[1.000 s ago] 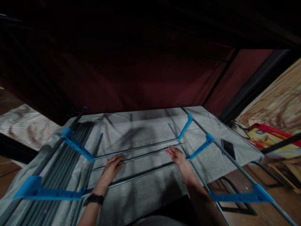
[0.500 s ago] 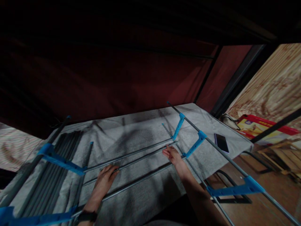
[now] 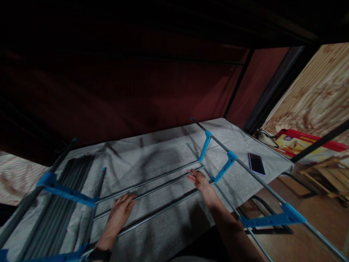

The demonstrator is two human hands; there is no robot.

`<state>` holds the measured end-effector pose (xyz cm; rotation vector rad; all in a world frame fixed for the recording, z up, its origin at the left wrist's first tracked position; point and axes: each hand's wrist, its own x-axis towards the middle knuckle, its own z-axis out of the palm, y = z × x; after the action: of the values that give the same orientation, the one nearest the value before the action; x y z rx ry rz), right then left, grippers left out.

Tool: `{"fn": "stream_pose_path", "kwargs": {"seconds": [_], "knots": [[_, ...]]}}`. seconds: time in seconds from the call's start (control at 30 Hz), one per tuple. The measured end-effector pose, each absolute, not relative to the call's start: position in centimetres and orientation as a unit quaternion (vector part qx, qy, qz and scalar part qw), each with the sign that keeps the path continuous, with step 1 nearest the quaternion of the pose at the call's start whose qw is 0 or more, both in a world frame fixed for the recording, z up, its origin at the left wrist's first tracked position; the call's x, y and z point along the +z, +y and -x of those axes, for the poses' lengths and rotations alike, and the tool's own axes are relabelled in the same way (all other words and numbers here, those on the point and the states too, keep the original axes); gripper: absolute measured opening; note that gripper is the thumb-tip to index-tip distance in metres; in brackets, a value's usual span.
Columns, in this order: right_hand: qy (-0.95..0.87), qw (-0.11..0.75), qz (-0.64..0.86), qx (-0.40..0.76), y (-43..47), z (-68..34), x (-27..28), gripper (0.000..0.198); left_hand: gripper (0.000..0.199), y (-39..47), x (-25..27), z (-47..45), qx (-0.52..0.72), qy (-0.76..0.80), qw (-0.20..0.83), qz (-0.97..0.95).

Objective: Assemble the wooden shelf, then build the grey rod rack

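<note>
Both my hands are on a loose grey metal tube (image 3: pixel 163 185), which lies crosswise between two side frames. My left hand (image 3: pixel 120 213) has its fingers curled over the tube's left part. My right hand (image 3: pixel 198 179) pinches it close to the right end. Two more crossbars, a far tube (image 3: pixel 152 179) and a near tube (image 3: pixel 160 210), run parallel on either side of it. They meet blue plastic brackets on the left frame (image 3: pixel 67 193) and the right frame (image 3: pixel 225 167). The held tube's right end shows free near the right frame's lower rail.
Several grey tubes (image 3: pixel 65 203) lie in a bundle at the left on the cloth-covered table (image 3: pixel 166 153). A phone (image 3: pixel 256 163) rests at the right. Beyond the table edge are a red and yellow box (image 3: pixel 302 143) and a wooden stool-like piece (image 3: pixel 324 174).
The held tube has shifted slightly to the left and toward me, with both hands keeping their grip. The view has also moved a little.
</note>
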<state>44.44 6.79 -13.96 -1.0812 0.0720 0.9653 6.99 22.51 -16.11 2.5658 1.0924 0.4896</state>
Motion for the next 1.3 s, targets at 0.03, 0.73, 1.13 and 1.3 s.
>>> {"fn": "stream_pose_path", "kwargs": {"seconds": [0.03,0.73,1.13,1.3], "knots": [[0.034,0.748,0.496,0.441,6.8,-44.4,-13.9,0.018,0.029,22.4,-16.0,-7.1,0.171,0.383,0.155,-0.894],[0.007,0.713,0.527,0.463,6.0,-45.7,-15.1,0.01,0.029,19.2,-13.2,-8.8,0.082,0.367,0.078,-0.923],[0.032,0.654,0.579,0.486,6.2,-47.6,-16.8,0.012,0.019,18.3,-13.2,-9.2,0.08,0.355,0.1,-0.926],[0.016,0.647,0.589,0.485,6.0,-47.7,-16.7,0.019,0.018,18.6,-14.0,-9.2,0.082,0.348,0.107,-0.928]]}}
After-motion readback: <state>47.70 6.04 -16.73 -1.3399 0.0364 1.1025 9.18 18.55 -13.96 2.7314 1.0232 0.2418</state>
